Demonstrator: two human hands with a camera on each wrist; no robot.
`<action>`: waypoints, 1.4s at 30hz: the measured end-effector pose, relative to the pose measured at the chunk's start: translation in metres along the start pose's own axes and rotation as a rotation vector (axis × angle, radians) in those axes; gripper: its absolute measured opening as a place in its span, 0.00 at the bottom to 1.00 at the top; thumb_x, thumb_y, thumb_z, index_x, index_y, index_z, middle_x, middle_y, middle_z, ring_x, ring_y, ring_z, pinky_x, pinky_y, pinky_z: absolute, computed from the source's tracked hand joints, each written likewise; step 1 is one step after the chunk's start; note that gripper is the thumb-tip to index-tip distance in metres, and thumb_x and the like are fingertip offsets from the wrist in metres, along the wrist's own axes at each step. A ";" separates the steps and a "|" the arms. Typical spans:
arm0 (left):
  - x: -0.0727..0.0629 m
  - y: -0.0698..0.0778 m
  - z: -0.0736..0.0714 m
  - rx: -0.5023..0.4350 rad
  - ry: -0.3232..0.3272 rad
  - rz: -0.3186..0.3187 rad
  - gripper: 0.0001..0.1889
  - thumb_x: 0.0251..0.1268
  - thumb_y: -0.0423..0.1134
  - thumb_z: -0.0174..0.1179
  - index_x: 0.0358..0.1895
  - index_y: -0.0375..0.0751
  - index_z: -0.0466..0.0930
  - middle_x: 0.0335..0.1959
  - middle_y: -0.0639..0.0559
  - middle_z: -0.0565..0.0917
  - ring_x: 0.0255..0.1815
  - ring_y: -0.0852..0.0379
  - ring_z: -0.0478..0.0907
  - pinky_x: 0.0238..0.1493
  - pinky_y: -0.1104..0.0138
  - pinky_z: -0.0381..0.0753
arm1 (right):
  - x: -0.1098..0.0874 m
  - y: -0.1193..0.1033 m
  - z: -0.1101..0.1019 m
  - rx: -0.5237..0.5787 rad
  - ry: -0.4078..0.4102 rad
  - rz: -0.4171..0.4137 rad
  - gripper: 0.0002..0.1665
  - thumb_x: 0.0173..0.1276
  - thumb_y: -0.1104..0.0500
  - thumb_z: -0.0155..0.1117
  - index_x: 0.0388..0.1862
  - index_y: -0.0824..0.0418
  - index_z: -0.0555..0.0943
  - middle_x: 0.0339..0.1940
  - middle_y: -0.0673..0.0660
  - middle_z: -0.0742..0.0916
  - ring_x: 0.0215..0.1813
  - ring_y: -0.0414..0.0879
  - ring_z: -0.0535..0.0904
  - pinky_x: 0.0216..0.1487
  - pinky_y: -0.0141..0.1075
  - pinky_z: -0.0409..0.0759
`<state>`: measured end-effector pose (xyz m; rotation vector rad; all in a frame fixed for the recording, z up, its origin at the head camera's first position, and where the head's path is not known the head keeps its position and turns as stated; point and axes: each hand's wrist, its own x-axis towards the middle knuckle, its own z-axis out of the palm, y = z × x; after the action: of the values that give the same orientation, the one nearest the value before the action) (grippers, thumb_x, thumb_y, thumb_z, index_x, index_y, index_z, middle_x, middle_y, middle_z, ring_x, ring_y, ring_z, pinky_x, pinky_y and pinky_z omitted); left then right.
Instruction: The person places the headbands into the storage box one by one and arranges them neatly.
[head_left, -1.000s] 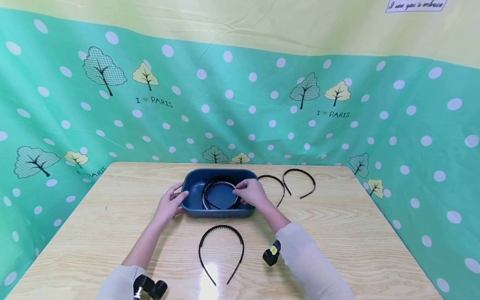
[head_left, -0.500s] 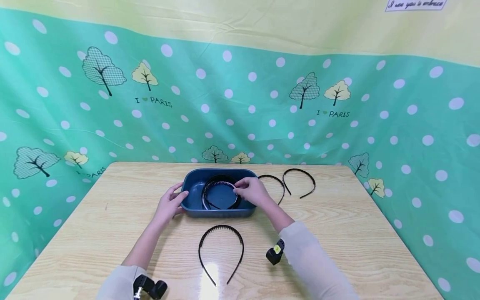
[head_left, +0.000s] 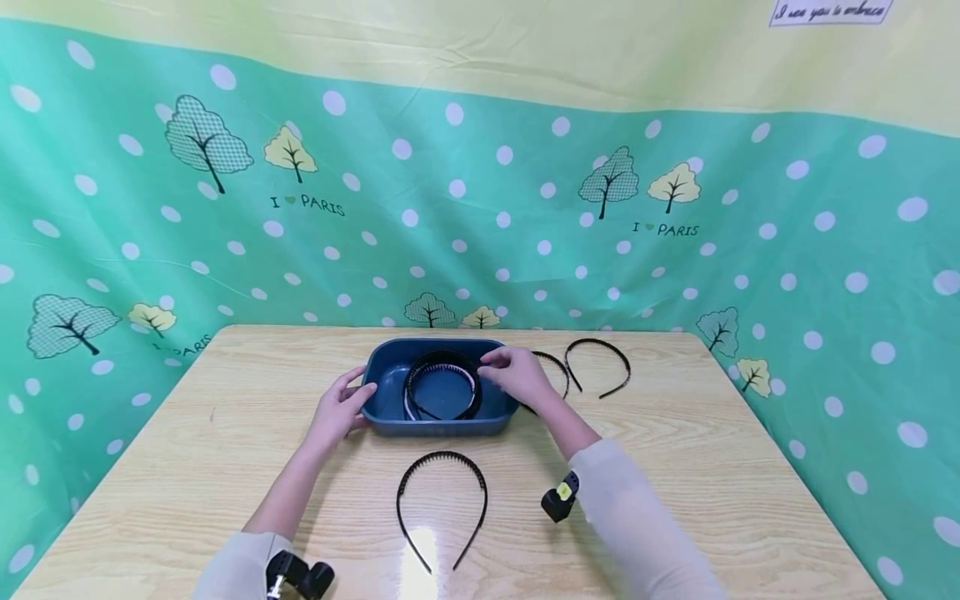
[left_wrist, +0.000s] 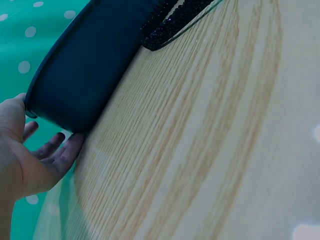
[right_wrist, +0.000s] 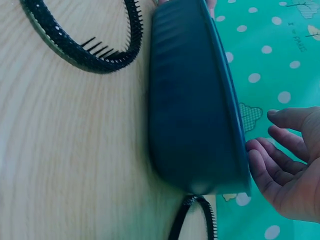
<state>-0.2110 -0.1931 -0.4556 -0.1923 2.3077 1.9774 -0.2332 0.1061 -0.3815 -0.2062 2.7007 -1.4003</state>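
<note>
A dark blue plastic tub point(head_left: 442, 428) stands on the table with several headbands point(head_left: 409, 390) nested in it, mostly black, one pale. My left hand point(head_left: 339, 408) grips the tub's left end, thumb over the rim and fingers along the outer wall. At the right end is my right hand point(head_left: 519, 377), above the rim with its fingers loosely bent. In the right wrist view that hand point(right_wrist: 290, 160) holds nothing, and its lower fingertips lie right by the rim of the tub point(right_wrist: 192, 100). A black toothed headband point(head_left: 442, 455) lies in front of the tub.
Two more black headbands lie right of the tub: a nearer one point(head_left: 566, 371), partly behind my right hand, and a farther one point(head_left: 627, 363). The light wooden table point(head_left: 712, 467) ends at a green dotted curtain point(head_left: 465, 200) behind.
My right hand has let go of the headbands in the tub and moved right, to the tub's right end. My left hand has stayed in place.
</note>
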 end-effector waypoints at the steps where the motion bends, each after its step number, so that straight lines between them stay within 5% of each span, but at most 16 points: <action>1: 0.000 0.000 0.000 0.001 -0.002 0.000 0.33 0.68 0.52 0.53 0.73 0.48 0.54 0.64 0.31 0.67 0.46 0.53 0.81 0.42 0.67 0.85 | 0.001 0.000 -0.001 -0.003 0.008 0.000 0.16 0.64 0.56 0.64 0.49 0.62 0.82 0.38 0.56 0.85 0.34 0.48 0.80 0.30 0.32 0.80; 10: -0.001 0.001 -0.001 0.018 0.000 0.002 0.33 0.68 0.52 0.52 0.72 0.48 0.55 0.64 0.32 0.67 0.50 0.47 0.80 0.43 0.66 0.85 | 0.007 0.004 -0.019 -0.013 0.056 0.019 0.18 0.64 0.54 0.64 0.50 0.61 0.82 0.40 0.57 0.83 0.34 0.44 0.79 0.33 0.32 0.81; 16: -0.002 0.003 0.000 0.020 0.000 0.008 0.33 0.68 0.51 0.52 0.72 0.47 0.54 0.64 0.31 0.67 0.50 0.47 0.80 0.43 0.67 0.85 | 0.008 0.006 -0.032 0.014 0.066 0.010 0.19 0.64 0.53 0.63 0.50 0.62 0.81 0.44 0.59 0.83 0.39 0.50 0.81 0.40 0.40 0.84; 23: -0.001 0.002 0.001 0.018 0.002 -0.001 0.33 0.67 0.53 0.53 0.72 0.48 0.55 0.63 0.32 0.68 0.48 0.48 0.81 0.42 0.67 0.85 | 0.011 0.015 -0.048 0.014 0.091 0.030 0.18 0.65 0.52 0.63 0.50 0.60 0.81 0.43 0.59 0.83 0.41 0.52 0.82 0.35 0.33 0.82; 42: 0.000 0.003 0.000 0.009 0.004 -0.006 0.33 0.67 0.52 0.53 0.72 0.49 0.55 0.63 0.32 0.68 0.47 0.50 0.81 0.41 0.67 0.85 | 0.009 0.046 -0.106 -0.007 0.193 0.110 0.22 0.67 0.52 0.60 0.57 0.62 0.77 0.51 0.63 0.81 0.49 0.55 0.78 0.45 0.39 0.83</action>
<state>-0.2114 -0.1932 -0.4529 -0.2030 2.3150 1.9660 -0.2611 0.2169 -0.3584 0.0803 2.8188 -1.4486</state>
